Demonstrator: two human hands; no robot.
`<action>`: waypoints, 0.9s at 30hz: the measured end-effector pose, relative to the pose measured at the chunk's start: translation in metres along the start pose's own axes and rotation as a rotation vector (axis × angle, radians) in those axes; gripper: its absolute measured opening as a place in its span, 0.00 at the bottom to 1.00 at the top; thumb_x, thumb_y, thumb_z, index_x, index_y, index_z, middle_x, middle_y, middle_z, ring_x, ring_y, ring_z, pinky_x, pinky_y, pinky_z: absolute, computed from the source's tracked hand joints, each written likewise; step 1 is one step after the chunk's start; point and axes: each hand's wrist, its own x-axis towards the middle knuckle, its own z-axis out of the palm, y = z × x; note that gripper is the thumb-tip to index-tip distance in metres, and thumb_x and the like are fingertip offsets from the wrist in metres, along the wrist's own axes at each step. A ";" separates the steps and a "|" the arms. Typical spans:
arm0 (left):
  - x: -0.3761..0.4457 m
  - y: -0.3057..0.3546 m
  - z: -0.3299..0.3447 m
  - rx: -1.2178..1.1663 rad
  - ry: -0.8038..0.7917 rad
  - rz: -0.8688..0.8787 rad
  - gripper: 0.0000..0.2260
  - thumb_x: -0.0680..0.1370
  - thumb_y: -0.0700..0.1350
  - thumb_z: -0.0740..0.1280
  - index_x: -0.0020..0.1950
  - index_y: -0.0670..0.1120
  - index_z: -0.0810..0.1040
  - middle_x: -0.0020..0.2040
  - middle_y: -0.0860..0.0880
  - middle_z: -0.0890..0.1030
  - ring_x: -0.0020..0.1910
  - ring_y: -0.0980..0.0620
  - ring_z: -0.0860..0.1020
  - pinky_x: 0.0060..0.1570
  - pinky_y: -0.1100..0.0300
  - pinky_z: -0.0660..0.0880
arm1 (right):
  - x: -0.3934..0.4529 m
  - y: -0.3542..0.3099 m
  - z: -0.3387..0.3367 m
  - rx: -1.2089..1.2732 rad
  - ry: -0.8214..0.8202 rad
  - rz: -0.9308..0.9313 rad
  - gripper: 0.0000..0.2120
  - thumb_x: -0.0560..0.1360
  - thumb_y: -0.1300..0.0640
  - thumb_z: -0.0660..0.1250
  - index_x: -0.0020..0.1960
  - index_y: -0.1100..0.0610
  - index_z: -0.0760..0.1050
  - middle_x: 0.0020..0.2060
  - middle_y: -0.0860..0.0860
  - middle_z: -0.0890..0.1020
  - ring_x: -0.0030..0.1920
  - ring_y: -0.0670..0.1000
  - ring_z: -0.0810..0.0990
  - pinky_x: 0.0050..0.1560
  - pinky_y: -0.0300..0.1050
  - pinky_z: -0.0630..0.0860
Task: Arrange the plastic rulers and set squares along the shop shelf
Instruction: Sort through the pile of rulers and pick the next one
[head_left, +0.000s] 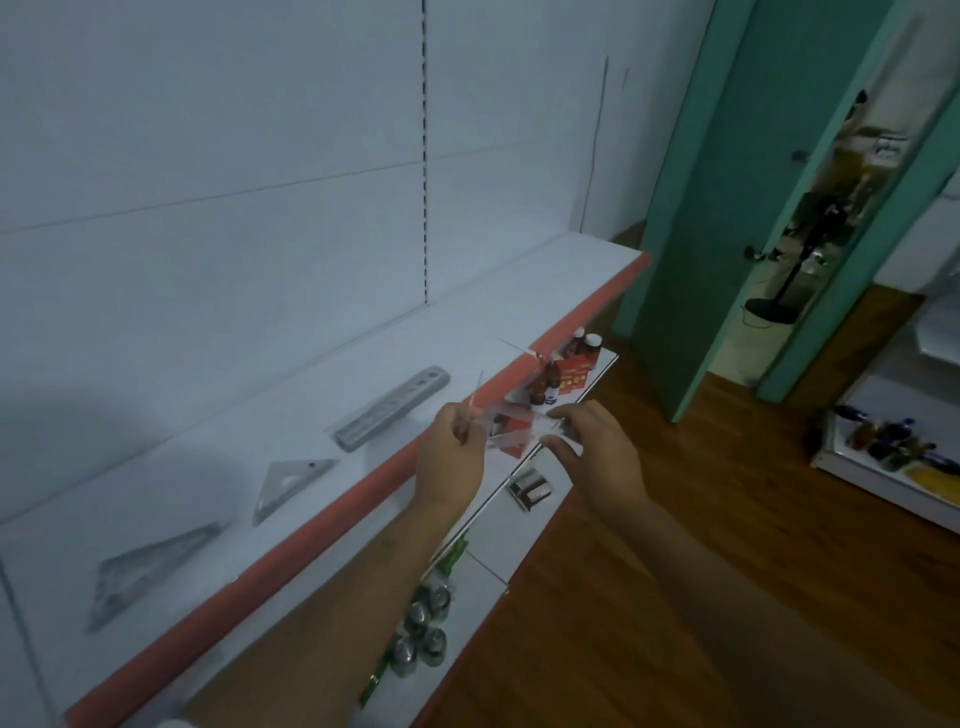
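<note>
Two set squares (156, 566) and a ruler (392, 408) lie on the white shelf (260, 415), left of the fingers. The left hand (452, 457) pinches clear plastic pieces (511, 431); the right hand (592, 447) pinches their other end, seemingly separating one. Placing it next calls for the bare stretch beyond the fingertips. Wood floor (675, 545) lies to the right.

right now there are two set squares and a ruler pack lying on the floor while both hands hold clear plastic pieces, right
Not on the floor. The head view shows the two set squares and the ruler pack lying on the white shelf. The left hand and right hand do hold clear plastic pieces.
</note>
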 end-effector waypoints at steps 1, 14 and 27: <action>0.010 -0.003 -0.002 -0.002 0.025 0.002 0.05 0.81 0.44 0.61 0.49 0.46 0.76 0.41 0.48 0.80 0.40 0.52 0.78 0.36 0.65 0.72 | 0.010 -0.002 0.007 0.006 0.008 -0.015 0.15 0.75 0.50 0.69 0.61 0.50 0.76 0.55 0.45 0.78 0.52 0.45 0.76 0.55 0.44 0.78; 0.059 -0.060 -0.116 0.041 0.708 -0.118 0.09 0.80 0.37 0.58 0.51 0.48 0.75 0.36 0.51 0.77 0.33 0.55 0.74 0.36 0.66 0.73 | 0.105 -0.107 0.154 0.184 -0.196 -0.640 0.11 0.71 0.54 0.74 0.51 0.56 0.79 0.43 0.51 0.79 0.43 0.53 0.77 0.44 0.48 0.73; -0.050 -0.108 -0.202 0.500 0.977 -0.446 0.12 0.77 0.43 0.63 0.60 0.42 0.76 0.53 0.46 0.78 0.51 0.48 0.77 0.53 0.53 0.74 | 0.022 -0.213 0.236 0.154 -0.316 -1.067 0.10 0.68 0.48 0.73 0.46 0.52 0.80 0.41 0.49 0.79 0.42 0.54 0.78 0.47 0.48 0.60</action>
